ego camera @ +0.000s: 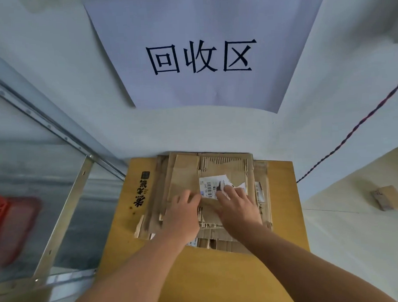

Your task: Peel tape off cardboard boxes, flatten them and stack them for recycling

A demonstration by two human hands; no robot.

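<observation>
Several flattened boxes [185, 172] lie stacked on the yellow board [284, 192] under the wall sign [202, 91], left hand [183, 213] and right hand [238, 206] pressing flat-fingered on the top sheet, which still bears a torn shipping label [212, 185]: stacking looks well along, peeling unfinished.

Board [284, 192]: looks like wood, yellow-brown, smooth with a soft sheen, black print near its left edge.
Cardboard stack [185, 174]: on the board; brown corrugated card, matt, rough, edges torn with the fluting bared.
Label [212, 186]: atop that stack; thin white paper, black print, torn.
Sign [202, 89]: above the board; white paper, matt, faintly creased.
Wall [192, 128]: behind the board; white, matt, smooth.
Frame [63, 202]: left of the board; bare silvery metal around a shiny panel.
Basket [4, 216]: farther left; red plastic lattice, blurred.
Cord [352, 132]: right of the board; twisted red and dark strands.
Block [388, 198]: right of the board; brown, matt, material unclear.
</observation>
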